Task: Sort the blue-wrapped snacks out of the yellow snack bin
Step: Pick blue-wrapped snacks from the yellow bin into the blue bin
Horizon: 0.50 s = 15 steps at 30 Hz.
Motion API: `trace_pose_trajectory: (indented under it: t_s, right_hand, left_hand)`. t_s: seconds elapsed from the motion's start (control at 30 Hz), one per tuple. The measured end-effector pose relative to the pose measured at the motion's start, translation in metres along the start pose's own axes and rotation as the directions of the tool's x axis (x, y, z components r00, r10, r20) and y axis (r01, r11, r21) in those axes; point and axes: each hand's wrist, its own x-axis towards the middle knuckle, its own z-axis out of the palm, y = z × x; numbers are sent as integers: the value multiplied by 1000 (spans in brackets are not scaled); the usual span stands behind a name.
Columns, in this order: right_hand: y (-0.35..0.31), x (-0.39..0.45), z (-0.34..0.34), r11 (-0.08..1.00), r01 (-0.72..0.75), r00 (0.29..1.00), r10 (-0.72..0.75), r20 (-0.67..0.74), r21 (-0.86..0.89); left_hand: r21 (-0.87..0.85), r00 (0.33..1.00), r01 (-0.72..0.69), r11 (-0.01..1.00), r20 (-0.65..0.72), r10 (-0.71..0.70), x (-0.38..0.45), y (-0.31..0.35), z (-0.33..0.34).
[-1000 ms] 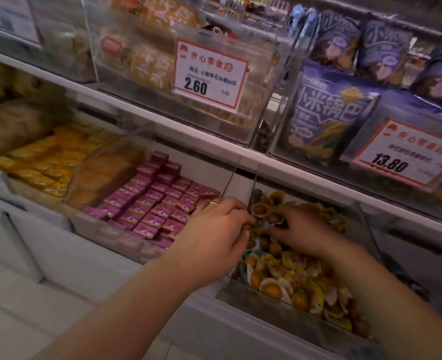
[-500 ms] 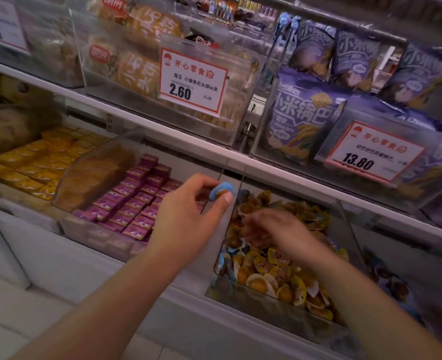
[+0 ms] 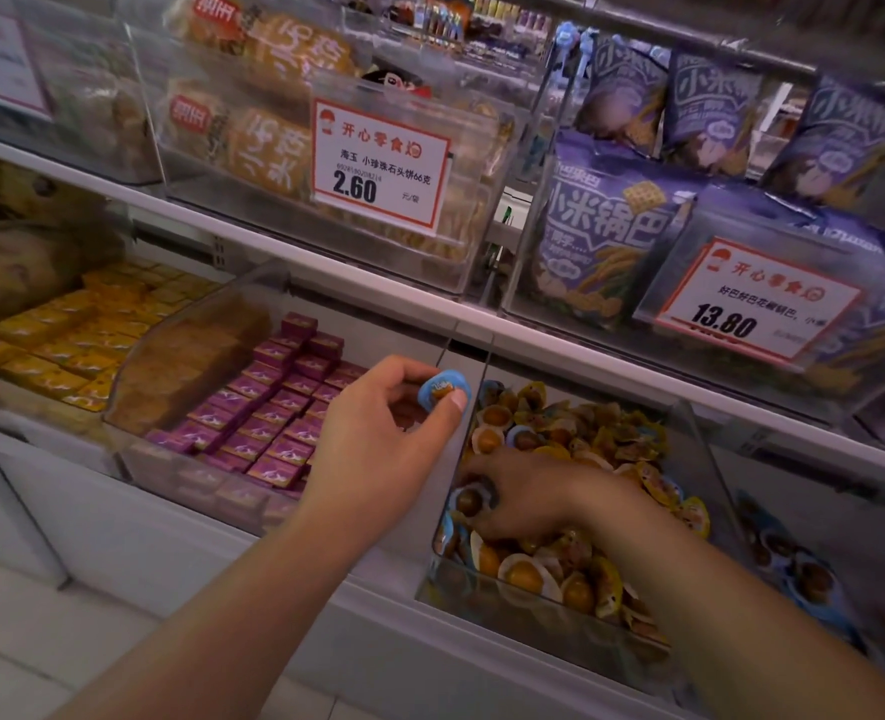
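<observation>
Two hands work a shop shelf of clear snack bins. Toward the shelf's left edge sit yellow boxes [image 3: 55,345], then purple boxes [image 3: 274,407], untouched. Half a second ago the left hand [image 3: 378,449] was just rising with a blue-wrapped snack [image 3: 444,389]; now it holds the piece higher, over the divider at the left wall of the yellow snack bin [image 3: 700,449], so one stray looks to be out and awaiting a new home. Its fingers [image 3: 456,402] are pinched together on the wrapper, thumb below, forefinger above. Further right, the right hand [image 3: 523,491] has sunk deeper into the pile, fingers curled among the wrappers around what appears to be another dark, blue-edged piece [image 3: 470,500], though the grip is partly hidden. More blue wrappers show along the bin's front left corner.
</observation>
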Motion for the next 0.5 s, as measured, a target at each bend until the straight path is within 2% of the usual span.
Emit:
trace_pose_trajectory:
  t_s: [0.1,0.17,0.27,0.37,0.43,0.5]
  right_hand:
    - [3,2,-3,1000,-16,999,17,41,-20]
    - [4,7,-1,1000,-12,1000,12,17,-23]
    - [8,18,13,996,-35,988,22,-156,-84]
    - [13,23,27,967,-166,945,99,-311,-195]
    - [9,25,32,957,-229,945,175,-275,-179]
    - [0,27,32,956,-260,956,235,-178,-136]
  left_hand:
    - [-8,1000,-5,1000,19,5,0,1,-1]
    - [-12,1000,-6,1000,19,6,0,1,-1]
    - [-10,1000,-8,1000,11,8,0,1,-2]
    - [-10,1000,-9,1000,12,9,0,2,-3]
    - [-14,1000,-3,1000,19,4,0,2,-3]
    - [-12,1000,0,1000,29,0,-1,1,-2]
